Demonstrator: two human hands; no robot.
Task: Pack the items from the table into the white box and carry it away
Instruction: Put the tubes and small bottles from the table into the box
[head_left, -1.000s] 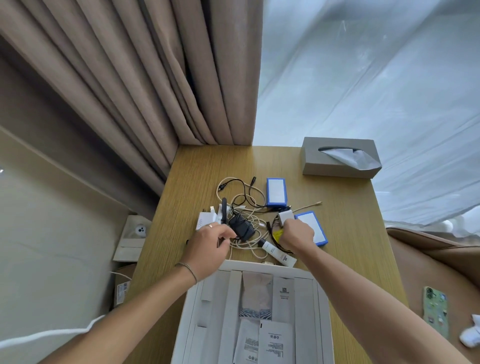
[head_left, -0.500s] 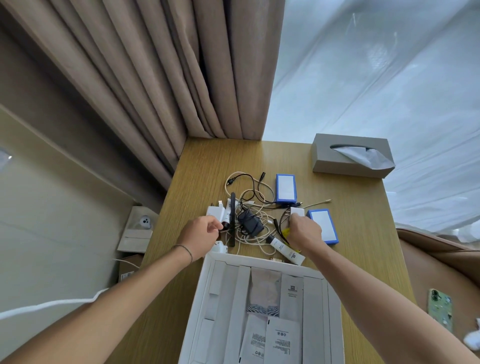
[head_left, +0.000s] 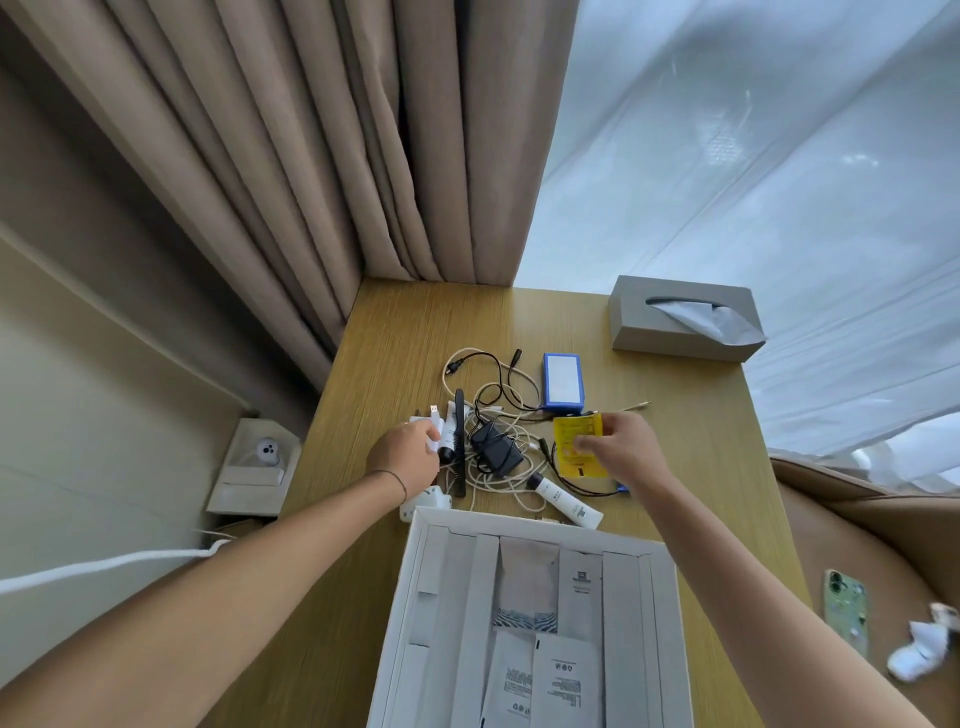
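**Both hands in the pile, yellow packet comes up first**

The right hand pinches a flat yellow packet at its right edge, thumb on the face, holding it just above the tangle of cables. It looks light and thin, likely to flex, so an edge pinch suits it. The left hand closes around small white pieces beside the black comb; how firmly, I cannot tell. The black adapter sits knotted in the cords, so lifting it by the body probably drags the lot. The white box waits open at the near edge of the table, paper sachets inside. The white tube lies just beyond its rim.
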